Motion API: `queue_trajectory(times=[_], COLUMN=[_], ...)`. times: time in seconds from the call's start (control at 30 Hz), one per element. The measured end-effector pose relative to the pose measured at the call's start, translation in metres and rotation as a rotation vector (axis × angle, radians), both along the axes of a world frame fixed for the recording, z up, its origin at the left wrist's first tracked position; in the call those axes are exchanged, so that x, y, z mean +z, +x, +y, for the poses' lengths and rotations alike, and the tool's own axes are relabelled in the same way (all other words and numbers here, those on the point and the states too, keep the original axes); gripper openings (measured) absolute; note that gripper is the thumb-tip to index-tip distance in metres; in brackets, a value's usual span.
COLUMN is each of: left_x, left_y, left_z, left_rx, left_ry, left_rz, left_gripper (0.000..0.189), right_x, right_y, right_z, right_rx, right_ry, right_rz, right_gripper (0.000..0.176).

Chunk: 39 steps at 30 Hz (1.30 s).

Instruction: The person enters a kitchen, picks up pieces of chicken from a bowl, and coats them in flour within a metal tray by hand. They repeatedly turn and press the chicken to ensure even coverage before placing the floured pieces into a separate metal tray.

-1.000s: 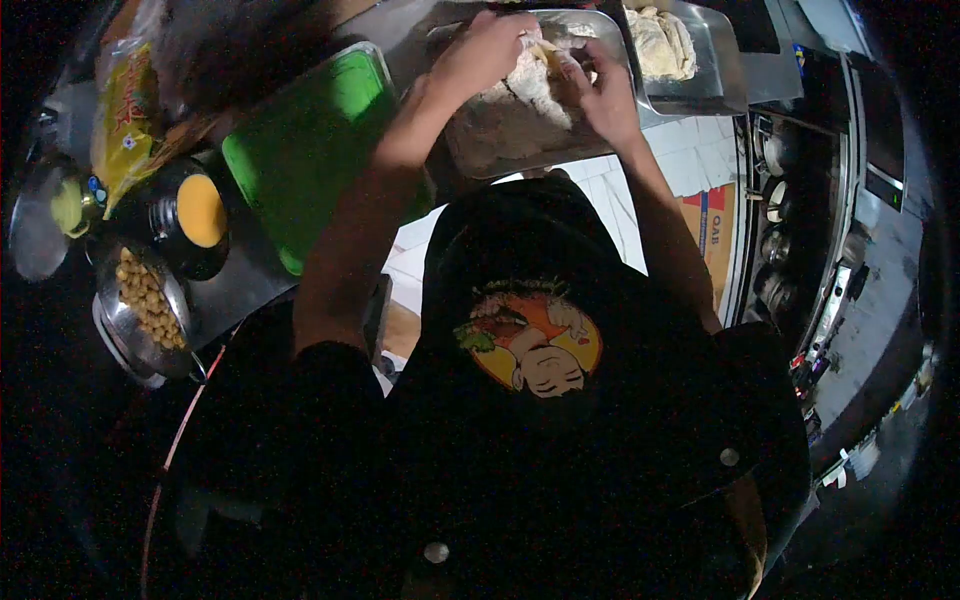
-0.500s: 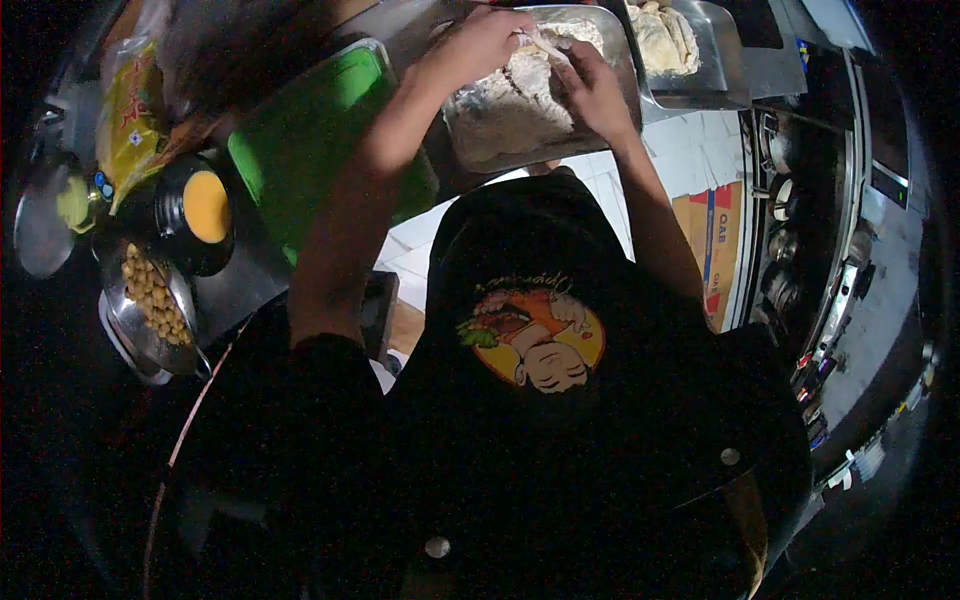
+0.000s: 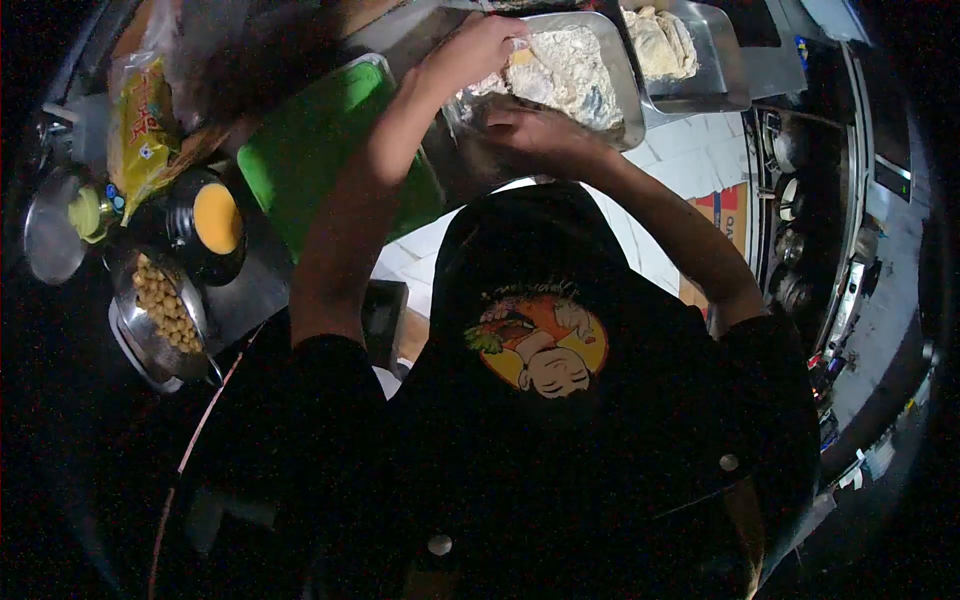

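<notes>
Right hand (image 3: 528, 135) swung leftward over near part of metal tray (image 3: 632, 125), forearm slanting; left hand (image 3: 485, 50) still beside flour (image 3: 580, 75) inside tray. Hands apart; can't tell if either grips.

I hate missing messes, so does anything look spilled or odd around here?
Nothing clearly stands out: the white powder sits inside its metal tray, and the tan pieces in their bowl. Dark areas I can't judge.
</notes>
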<state>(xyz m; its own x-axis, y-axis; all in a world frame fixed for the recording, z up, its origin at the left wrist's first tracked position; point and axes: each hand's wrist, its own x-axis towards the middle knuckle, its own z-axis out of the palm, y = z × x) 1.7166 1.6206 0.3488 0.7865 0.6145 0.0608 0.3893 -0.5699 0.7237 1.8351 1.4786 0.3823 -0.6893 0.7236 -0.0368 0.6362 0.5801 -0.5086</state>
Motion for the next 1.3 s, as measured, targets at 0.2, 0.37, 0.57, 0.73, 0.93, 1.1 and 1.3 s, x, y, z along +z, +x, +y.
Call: queue_trajectory(times=[0.2,0.37,0.57,0.73,0.93,1.1,1.3], left_x=[-0.02,-0.028,-0.019,-0.019,-0.028,-0.025,-0.011], left_y=[0.008,0.009,0.005,0.01,0.005,0.007,0.014], left_z=[-0.002,-0.009,-0.017,-0.027,-0.023,-0.021,-0.028], left_rx=[0.032,0.127,0.092,0.122,0.15,0.109,0.268], left_ry=[-0.03,0.0,-0.049,-0.051,-0.097,-0.189,-0.071], left_rz=[-0.074,-0.036,-0.086,-0.052,-0.092,-0.053,-0.025], left_gripper=[0.024,0.024,0.027,0.029,0.035,0.028,0.024], right_x=[-0.035,0.013,-0.011,-0.012,-0.023,-0.019,-0.024], right_y=[0.029,0.034,0.057,0.073,0.093,0.085,0.084], right_z=[0.008,0.027,0.033,0.029,0.02,0.026,0.033], right_rx=[-0.061,-0.827,-0.777,-0.813,-0.817,-0.703,-0.73], right_ry=[0.009,-0.052,0.185,-0.017,-0.464,-0.407,-0.304], right_rz=[0.032,0.366,0.193,0.299,0.511,0.484,0.446], right_gripper=[0.035,0.03,0.036,0.049,0.049,0.05,0.04])
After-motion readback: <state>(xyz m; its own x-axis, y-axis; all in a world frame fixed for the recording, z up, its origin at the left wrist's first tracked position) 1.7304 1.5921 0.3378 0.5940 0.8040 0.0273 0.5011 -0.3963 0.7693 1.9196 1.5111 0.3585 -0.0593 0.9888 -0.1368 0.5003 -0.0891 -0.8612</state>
